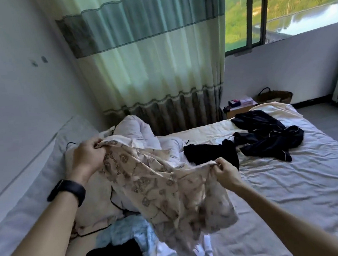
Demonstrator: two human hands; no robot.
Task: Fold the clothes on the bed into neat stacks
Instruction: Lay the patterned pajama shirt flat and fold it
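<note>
Head view: cream printed garment [159, 188] is held up over the bed [292, 188], stretched between the hands. Top edge is pinched by left hand [86, 155] and right hand [225, 171]. Dark clothes [267, 137] lie on the bed beyond.

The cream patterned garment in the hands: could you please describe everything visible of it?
The cream patterned garment is thin, soft-looking cloth printed with small brown motifs. Unfolded and crumpled, it is held above the bed: the left hand grips one upper edge, the right hand pinches another, and the rest hangs in loose folds toward the clothes pile below.
</note>
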